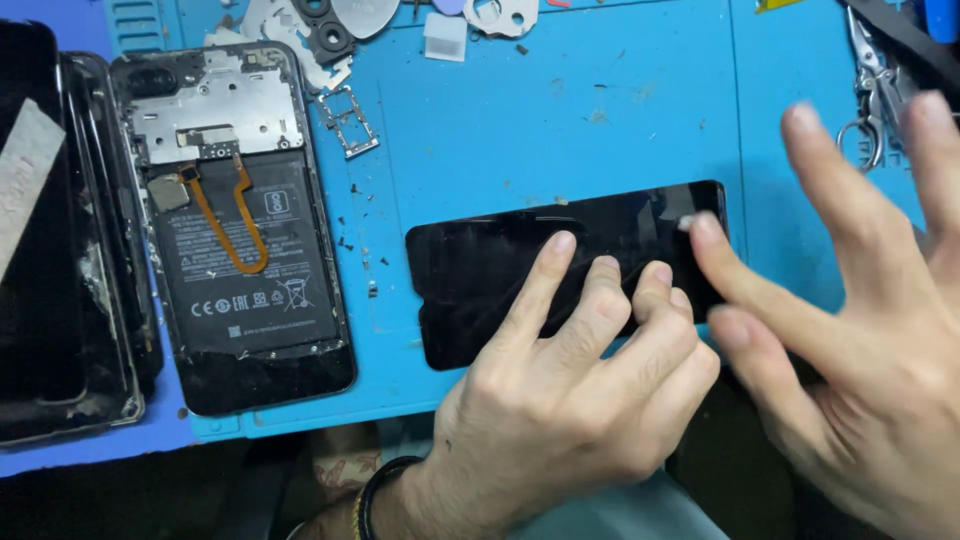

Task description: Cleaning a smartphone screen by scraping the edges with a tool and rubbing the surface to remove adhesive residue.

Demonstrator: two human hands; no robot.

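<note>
Both hands [560,390] over black screen panel [500,270]

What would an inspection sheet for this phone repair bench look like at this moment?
Surface: blue work mat, speckled with small debris.
Job's things: black screen panel lying flat on the mat.
Clutter: opened phone with battery and orange flex exposed; black back cover at left; SIM tray; metal parts at the top edge; tweezers at right.
Hands: left hand with fingertips pressing on the panel; right hand spread open, fingertip at the panel's right end.
Cables: only the phone's orange flex.
Surroundings: nothing seen.
</note>
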